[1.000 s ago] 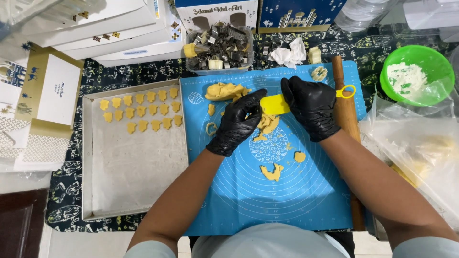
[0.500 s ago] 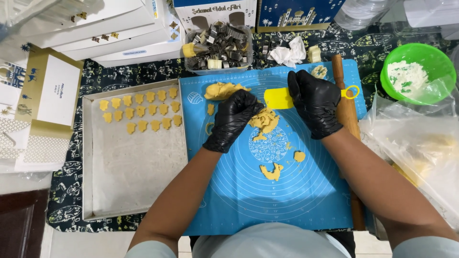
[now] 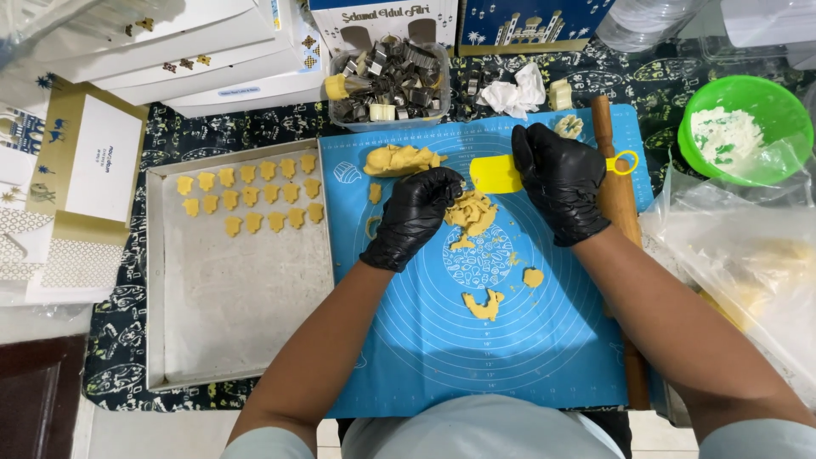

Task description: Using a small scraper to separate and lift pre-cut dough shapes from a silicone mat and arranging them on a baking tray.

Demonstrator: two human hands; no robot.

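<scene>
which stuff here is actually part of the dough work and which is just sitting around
In use: left hand on the dough scraps; right hand with the yellow scraper; blue mat; dough lump; tray with cut shapes.

Lying about: rolling pin, cutter tub, green bowl, white boxes, crumpled tissue.

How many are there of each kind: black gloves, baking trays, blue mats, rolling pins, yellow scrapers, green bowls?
black gloves: 2, on left hand and right hand
baking tray: 1
blue mat: 1
rolling pin: 1
yellow scraper: 1
green bowl: 1
Total: 7
</scene>
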